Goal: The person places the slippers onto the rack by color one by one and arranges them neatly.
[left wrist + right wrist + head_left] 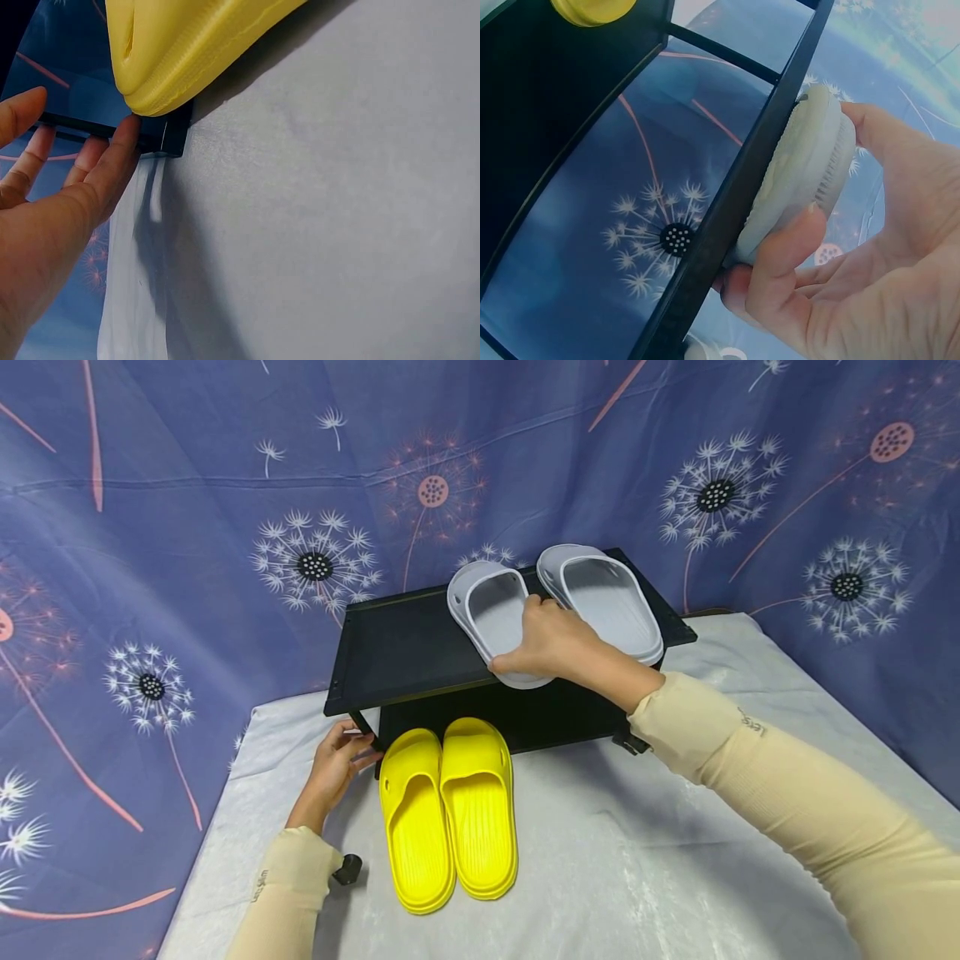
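Note:
On the top board of a black shoe rack [405, 647], my right hand [551, 639] grips the left grey slipper [480, 597] by its heel end. In the right wrist view, the fingers and thumb lie on either side of that slipper [802, 172], which is against the rack's edge [705, 247]. Beside it sits the other grey slipper [603, 602]. My left hand [337, 768] is at the rack's lower left side. Its fairly straight fingers touch the black frame [161, 135] in the left wrist view. Close to that hand are two yellow slippers [416, 827], partly on the lower shelf.
A pale grey cloth [637, 860] covers the table. Behind it hangs a blue curtain [202, 610] with dandelion prints. A small black piece [347, 869] shows by the left sleeve, and a black rack foot [630, 743] under the right forearm.

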The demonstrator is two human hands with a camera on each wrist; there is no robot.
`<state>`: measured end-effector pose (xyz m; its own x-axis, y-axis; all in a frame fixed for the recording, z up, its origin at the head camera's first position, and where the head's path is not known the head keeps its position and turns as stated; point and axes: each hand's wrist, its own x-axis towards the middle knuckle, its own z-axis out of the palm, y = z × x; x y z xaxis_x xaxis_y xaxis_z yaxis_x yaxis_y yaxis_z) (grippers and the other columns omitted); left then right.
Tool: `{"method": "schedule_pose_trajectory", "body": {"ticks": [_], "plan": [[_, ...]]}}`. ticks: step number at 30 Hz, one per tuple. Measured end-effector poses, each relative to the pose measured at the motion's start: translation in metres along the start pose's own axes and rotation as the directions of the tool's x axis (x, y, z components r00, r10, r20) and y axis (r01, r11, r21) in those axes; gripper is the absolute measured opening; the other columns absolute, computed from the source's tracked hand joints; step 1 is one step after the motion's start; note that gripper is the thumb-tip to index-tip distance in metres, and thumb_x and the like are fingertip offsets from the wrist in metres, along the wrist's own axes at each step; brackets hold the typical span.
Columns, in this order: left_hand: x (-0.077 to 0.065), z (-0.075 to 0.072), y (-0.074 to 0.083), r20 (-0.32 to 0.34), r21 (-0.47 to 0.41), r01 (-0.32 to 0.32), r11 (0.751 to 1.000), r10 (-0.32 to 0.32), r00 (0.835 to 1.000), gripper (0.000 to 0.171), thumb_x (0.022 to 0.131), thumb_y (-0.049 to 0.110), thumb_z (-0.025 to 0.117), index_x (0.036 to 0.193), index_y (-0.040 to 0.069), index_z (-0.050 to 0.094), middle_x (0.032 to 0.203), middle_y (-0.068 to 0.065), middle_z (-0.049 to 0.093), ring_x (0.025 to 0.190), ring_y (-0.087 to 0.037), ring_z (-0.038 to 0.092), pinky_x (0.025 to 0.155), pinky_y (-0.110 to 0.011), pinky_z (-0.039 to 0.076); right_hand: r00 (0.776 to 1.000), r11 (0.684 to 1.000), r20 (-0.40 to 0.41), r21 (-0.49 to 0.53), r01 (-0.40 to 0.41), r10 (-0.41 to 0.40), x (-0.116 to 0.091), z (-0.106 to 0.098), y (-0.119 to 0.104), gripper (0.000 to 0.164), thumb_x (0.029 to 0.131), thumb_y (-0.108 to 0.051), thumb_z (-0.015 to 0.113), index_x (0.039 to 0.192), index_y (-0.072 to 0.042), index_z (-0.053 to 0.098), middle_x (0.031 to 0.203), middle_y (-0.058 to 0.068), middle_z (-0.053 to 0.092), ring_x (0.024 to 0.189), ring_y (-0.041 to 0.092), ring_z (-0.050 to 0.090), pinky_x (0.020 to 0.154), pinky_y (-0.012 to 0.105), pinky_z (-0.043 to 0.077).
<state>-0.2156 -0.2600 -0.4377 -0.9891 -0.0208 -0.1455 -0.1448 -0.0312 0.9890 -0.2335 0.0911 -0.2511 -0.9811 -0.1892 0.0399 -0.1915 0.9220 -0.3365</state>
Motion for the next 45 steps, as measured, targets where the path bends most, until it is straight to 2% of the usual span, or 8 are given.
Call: {"method": "schedule_pose_trajectory", "body": {"ticks": [7,13,18,23,29,38,42,45], "plan": [[-0.001,0.001,0.0,-0.005,-0.001,-0.007,1.0,0.007,1.0,0.018,0.098,0.005,0.053,0.113,0.008,0.046,0.104,-0.008,0.049,0.108,-0.034,0.054,0.095,-0.048,0.051,1.0,0.999,0.025,-0.036,0.013,-0.013,-0.001,0.002,-0.002,0.11,0.071,-0.065,0.069,0.139,0.011,0.03,0.128,0.029,0.049,0.108,0.044,0.055,0.09,0.053,0.049],[-0.002,0.002,0.0,-0.007,0.01,-0.007,1.0,0.007,1.0,0.02,0.098,0.005,0.052,0.116,0.007,0.045,0.105,-0.008,0.049,0.108,-0.033,0.054,0.095,-0.047,0.051,0.997,0.995,0.073,-0.096,0.006,0.001,-0.006,0.0,-0.002,0.112,0.074,-0.076,0.059,0.143,0.008,0.03,0.135,0.025,0.047,0.113,0.042,0.054,0.09,0.055,0.048],[-0.003,0.001,0.0,0.006,0.016,-0.017,1.0,0.017,1.0,0.02,0.098,0.006,0.053,0.117,0.007,0.045,0.105,-0.007,0.048,0.106,-0.03,0.055,0.094,-0.046,0.051,0.995,0.99,0.094,-0.144,-0.004,0.017,-0.011,-0.002,-0.002,0.11,0.078,-0.079,0.05,0.146,0.005,0.027,0.139,0.022,0.045,0.116,0.042,0.053,0.09,0.058,0.046],[-0.004,0.001,0.0,0.009,0.014,-0.015,1.0,0.015,1.0,0.019,0.098,0.007,0.053,0.115,0.008,0.045,0.105,-0.008,0.048,0.103,-0.028,0.056,0.094,-0.045,0.052,0.995,0.99,0.095,-0.138,-0.021,0.034,-0.015,-0.005,0.001,0.103,0.085,-0.076,0.039,0.148,0.004,0.024,0.143,0.023,0.041,0.121,0.042,0.049,0.092,0.058,0.043],[-0.004,0.001,0.0,0.008,0.005,-0.015,1.0,0.015,1.0,0.02,0.098,0.006,0.052,0.116,0.007,0.044,0.106,-0.009,0.048,0.104,-0.028,0.056,0.095,-0.046,0.051,0.996,0.995,0.075,-0.093,-0.035,0.042,-0.02,-0.011,0.008,0.094,0.09,-0.073,0.033,0.145,0.003,0.029,0.144,0.023,0.039,0.124,0.042,0.046,0.092,0.06,0.043],[-0.004,0.003,0.0,-0.001,-0.007,-0.01,1.0,0.01,1.0,0.019,0.098,0.004,0.051,0.115,0.008,0.045,0.104,-0.009,0.048,0.103,-0.028,0.057,0.095,-0.047,0.051,0.998,0.999,-0.053,0.02,0.046,-0.044,-0.034,-0.017,0.018,0.08,0.093,-0.063,0.044,0.139,0.003,0.04,0.135,0.021,0.05,0.109,0.039,0.056,0.086,0.056,0.048],[-0.004,0.003,0.0,-0.009,-0.006,-0.007,1.0,0.007,1.0,0.019,0.098,0.003,0.051,0.115,0.007,0.044,0.104,-0.009,0.047,0.103,-0.029,0.056,0.095,-0.047,0.051,0.988,0.994,-0.131,0.052,0.094,-0.086,-0.041,-0.021,0.023,0.069,0.095,-0.052,0.052,0.136,0.003,0.044,0.132,0.02,0.052,0.105,0.039,0.058,0.086,0.055,0.048],[-0.005,0.004,0.0,-0.014,0.009,-0.016,1.0,0.017,1.0,0.019,0.098,0.004,0.051,0.115,0.007,0.045,0.103,-0.008,0.048,0.102,-0.028,0.057,0.094,-0.046,0.052,0.97,0.99,-0.213,0.057,0.131,-0.116,-0.046,-0.024,0.027,0.058,0.095,-0.044,0.055,0.13,0.002,0.05,0.127,0.018,0.056,0.103,0.039,0.059,0.085,0.055,0.048]]}}
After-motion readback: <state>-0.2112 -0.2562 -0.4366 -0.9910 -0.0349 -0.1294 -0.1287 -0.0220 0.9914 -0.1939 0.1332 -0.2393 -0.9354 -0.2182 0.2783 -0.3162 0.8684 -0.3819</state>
